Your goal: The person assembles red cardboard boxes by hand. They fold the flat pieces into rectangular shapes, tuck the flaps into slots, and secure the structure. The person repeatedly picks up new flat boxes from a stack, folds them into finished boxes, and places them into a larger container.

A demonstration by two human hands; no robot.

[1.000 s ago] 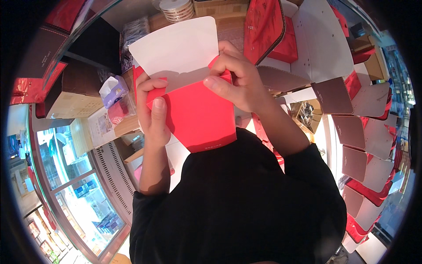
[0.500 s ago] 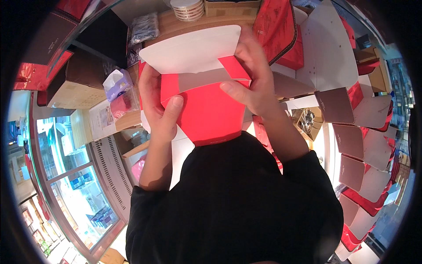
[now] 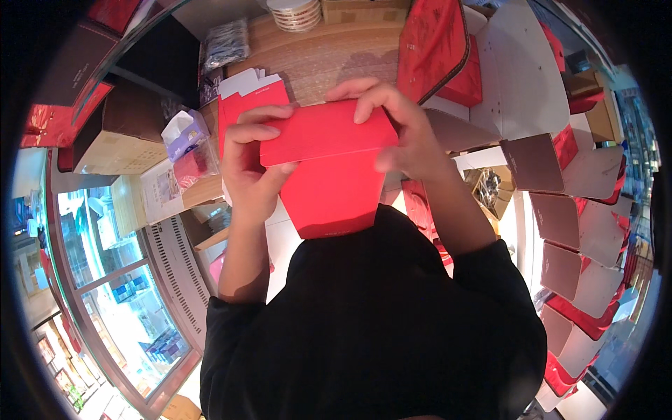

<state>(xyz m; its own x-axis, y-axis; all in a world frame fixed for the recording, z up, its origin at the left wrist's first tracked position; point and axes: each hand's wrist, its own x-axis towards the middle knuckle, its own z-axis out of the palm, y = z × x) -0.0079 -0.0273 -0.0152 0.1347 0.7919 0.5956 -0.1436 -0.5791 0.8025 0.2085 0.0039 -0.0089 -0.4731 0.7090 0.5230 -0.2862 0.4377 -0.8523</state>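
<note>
A red cardboard box [image 3: 332,192] is held upright in front of my chest, its lid flap folded down over the top. My left hand [image 3: 248,164] grips the box at its left end, fingers over the lid and thumb against the front. At the right end, my right hand [image 3: 413,136] has its fingers curled over the lid. The right thumb is blurred near the box's front right edge. Behind the left hand, red flat cartons [image 3: 253,100] with white flaps lie on the wooden table [image 3: 315,59]. The box's inside and back are hidden.
Red bags [image 3: 434,52] and a large pale panel [image 3: 525,77] stand at the right. Open boxes with brown flaps [image 3: 553,217] line the right side. On the left are a tissue pack [image 3: 185,133], a brown carton [image 3: 126,133] and a glass showcase [image 3: 119,294]. White round lids [image 3: 294,14] sit far back.
The white-lined flap, raised before, is now folded down and covers the box's opening. Both hands have shifted their fingers onto the lid. The flat cartons behind have come into view.
</note>
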